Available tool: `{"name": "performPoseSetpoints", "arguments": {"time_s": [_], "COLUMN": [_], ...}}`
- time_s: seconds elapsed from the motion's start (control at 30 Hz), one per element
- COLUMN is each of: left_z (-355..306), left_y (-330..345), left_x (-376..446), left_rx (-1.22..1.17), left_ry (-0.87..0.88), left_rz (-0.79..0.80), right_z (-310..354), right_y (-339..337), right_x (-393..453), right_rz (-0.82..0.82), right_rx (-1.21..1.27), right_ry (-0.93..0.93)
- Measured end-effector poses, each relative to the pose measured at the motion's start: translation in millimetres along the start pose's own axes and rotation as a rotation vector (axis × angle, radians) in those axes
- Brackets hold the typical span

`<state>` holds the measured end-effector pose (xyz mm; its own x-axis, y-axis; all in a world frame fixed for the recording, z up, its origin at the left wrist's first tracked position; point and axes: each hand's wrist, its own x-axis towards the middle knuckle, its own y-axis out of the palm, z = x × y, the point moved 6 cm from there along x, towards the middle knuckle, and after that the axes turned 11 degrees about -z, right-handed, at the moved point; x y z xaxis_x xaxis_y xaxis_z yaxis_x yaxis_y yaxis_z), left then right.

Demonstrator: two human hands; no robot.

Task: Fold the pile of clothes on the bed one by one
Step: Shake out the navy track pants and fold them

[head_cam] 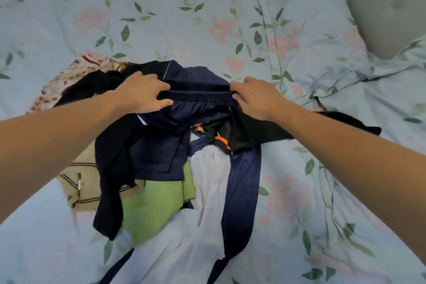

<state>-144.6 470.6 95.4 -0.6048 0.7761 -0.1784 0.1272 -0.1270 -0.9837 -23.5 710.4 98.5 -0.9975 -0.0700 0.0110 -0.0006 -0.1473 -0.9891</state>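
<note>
A heap of clothes (161, 210) lies in the middle of the bed. On top of it are navy shorts (198, 108) with a gathered elastic waistband. My left hand (143, 93) grips the waistband's left end. My right hand (255, 97) pinches its right end, so the band is stretched level between both hands. Beneath the shorts lie a black garment (110, 168), a green one, a white one with a navy stripe (207, 203) and a tan striped one (78, 182).
The bed carries a light blue floral sheet (161, 18). A matching pillow (311, 30) lies at the right, with a grey padded headboard (387, 7) behind it. A patterned cream cloth (69, 76) pokes out at the pile's left.
</note>
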Motion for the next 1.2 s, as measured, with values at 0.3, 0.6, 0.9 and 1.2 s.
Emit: {"name": "performPoseSetpoints", "arguments": {"time_s": [0.3, 0.6, 0.9, 1.2], "left_z": [11, 26, 15, 26], "left_y": [-285, -583, -717, -732], "left_x": [-68, -158, -267, -321], "left_rx": [-0.066, -0.047, -0.209, -0.449], "left_ry": [0.056, 0.184, 0.188, 0.141], "left_rz": [-0.248, -0.478, -0.644, -0.784], "right_z": [52, 133, 204, 228], "right_y": [-264, -555, -710, -749], "right_x": [-9, -26, -60, -93], "right_rz": [-0.172, -0.433, -0.509, -0.649], "right_rx": [0.127, 0.176, 0.190, 0.410], "right_ry": [0.104, 0.117, 0.228, 0.154]}}
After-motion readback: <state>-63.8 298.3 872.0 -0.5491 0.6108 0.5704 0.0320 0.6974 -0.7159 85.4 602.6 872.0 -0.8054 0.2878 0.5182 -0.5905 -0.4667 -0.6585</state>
